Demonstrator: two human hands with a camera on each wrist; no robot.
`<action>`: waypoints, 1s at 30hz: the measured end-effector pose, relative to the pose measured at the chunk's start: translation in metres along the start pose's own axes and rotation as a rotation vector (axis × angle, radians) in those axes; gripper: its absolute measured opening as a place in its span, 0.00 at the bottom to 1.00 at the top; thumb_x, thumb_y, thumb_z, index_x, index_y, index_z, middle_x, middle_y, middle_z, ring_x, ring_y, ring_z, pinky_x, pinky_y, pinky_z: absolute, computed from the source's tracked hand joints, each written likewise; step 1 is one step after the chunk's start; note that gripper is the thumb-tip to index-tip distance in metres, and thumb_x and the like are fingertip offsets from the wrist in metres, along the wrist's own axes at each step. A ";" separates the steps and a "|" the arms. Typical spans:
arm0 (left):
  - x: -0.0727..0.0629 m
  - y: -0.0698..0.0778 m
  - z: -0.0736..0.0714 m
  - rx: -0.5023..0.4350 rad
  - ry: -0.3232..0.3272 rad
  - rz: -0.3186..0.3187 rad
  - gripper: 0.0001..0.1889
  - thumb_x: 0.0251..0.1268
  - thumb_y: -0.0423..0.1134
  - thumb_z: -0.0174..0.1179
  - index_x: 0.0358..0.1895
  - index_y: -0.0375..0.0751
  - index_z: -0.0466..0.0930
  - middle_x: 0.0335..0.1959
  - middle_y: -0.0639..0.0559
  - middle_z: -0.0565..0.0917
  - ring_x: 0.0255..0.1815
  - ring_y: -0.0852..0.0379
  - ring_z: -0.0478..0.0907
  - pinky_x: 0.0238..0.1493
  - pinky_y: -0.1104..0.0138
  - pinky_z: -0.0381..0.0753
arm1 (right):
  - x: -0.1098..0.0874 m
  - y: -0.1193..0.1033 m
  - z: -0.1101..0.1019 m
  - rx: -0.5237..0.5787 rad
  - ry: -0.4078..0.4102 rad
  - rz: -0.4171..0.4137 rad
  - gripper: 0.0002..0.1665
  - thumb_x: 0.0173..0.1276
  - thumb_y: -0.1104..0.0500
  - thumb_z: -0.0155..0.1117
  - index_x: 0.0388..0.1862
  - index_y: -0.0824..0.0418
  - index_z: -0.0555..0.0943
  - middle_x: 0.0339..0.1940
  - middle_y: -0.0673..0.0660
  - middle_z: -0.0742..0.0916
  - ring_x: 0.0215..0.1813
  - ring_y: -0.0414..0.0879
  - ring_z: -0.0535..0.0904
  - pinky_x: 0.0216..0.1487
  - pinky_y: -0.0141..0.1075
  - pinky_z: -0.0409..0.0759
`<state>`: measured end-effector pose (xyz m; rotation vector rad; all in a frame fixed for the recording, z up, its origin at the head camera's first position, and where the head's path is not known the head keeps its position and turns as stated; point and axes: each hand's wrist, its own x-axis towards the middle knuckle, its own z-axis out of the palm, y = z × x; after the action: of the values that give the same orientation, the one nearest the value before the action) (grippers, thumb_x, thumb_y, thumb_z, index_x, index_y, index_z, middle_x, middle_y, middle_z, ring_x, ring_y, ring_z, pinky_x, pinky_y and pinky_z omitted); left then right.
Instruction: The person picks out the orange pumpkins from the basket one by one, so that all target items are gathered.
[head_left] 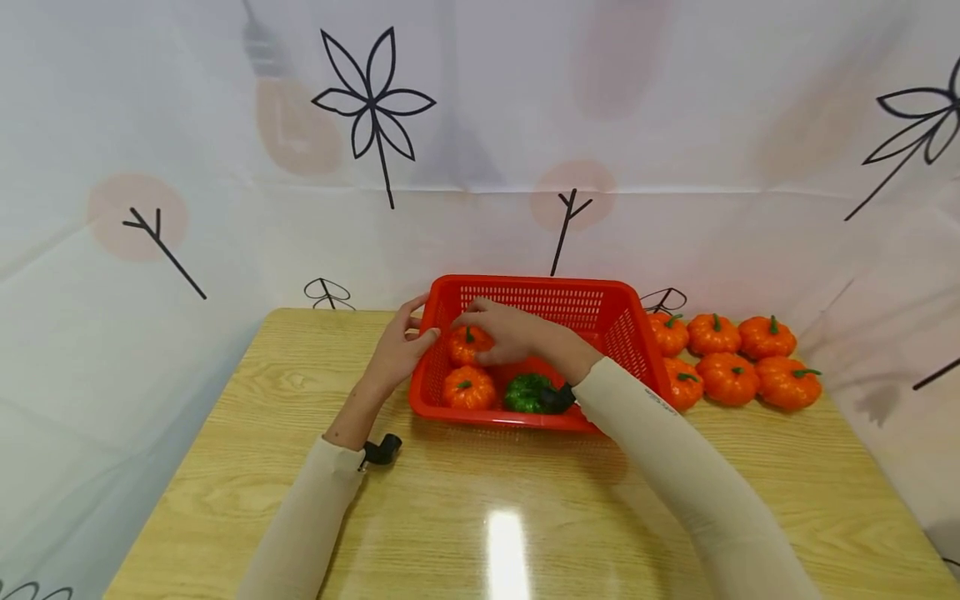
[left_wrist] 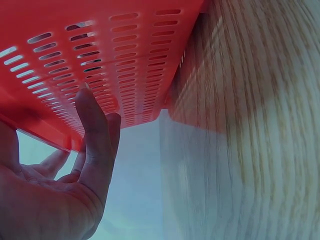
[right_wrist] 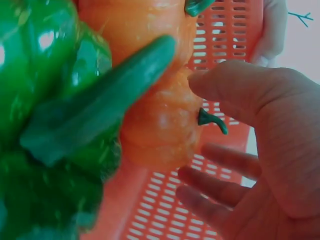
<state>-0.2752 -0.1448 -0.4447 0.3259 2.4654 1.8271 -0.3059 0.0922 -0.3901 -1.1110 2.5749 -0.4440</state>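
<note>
A red plastic basket [head_left: 510,421] with slotted walls stands on the table. My left hand [head_left: 400,350] grips its left rim, thumb over the edge; in the left wrist view the fingers [left_wrist: 95,135] lie along the outer wall. Inside, on the left, sit two orange pumpkins, the rear one [head_left: 463,348] and the front one [head_left: 468,388]. A green bell pepper [head_left: 527,392] lies to their right. My right hand [head_left: 510,329] reaches in over the rear pumpkin; in the right wrist view its thumb is at the pumpkin's edge and its fingers [right_wrist: 215,185] are spread, with a gap from the pumpkin.
Several more orange pumpkins [head_left: 727,379] stand in two rows on the table right of the basket. The wooden table [head_left: 420,517] reaches back to a white patterned cloth [head_left: 480,125]. A black wrist camera [head_left: 384,450] sits at my left cuff.
</note>
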 end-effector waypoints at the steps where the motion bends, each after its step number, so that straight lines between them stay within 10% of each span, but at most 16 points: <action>1: 0.000 0.000 0.000 0.001 -0.001 0.001 0.34 0.80 0.39 0.58 0.84 0.52 0.60 0.55 0.37 0.78 0.50 0.40 0.85 0.47 0.54 0.91 | 0.000 0.001 0.000 0.011 -0.005 -0.004 0.37 0.74 0.56 0.70 0.80 0.53 0.72 0.78 0.61 0.69 0.72 0.57 0.73 0.75 0.53 0.74; 8: 0.001 0.002 0.000 0.011 -0.001 -0.007 0.34 0.80 0.39 0.58 0.84 0.53 0.60 0.56 0.37 0.78 0.49 0.41 0.85 0.47 0.54 0.91 | -0.001 0.011 0.004 0.077 -0.038 -0.018 0.40 0.74 0.58 0.69 0.83 0.53 0.69 0.82 0.60 0.67 0.81 0.58 0.63 0.81 0.57 0.65; 30: 0.000 0.002 0.000 0.020 0.014 -0.022 0.34 0.79 0.39 0.59 0.84 0.53 0.60 0.56 0.37 0.78 0.50 0.41 0.84 0.47 0.53 0.91 | -0.001 0.022 0.011 0.104 -0.010 0.054 0.40 0.63 0.60 0.80 0.71 0.53 0.74 0.72 0.56 0.75 0.69 0.54 0.73 0.74 0.53 0.75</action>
<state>-0.2746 -0.1442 -0.4430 0.2868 2.4872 1.8034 -0.3150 0.1055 -0.4081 -1.0034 2.5353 -0.5514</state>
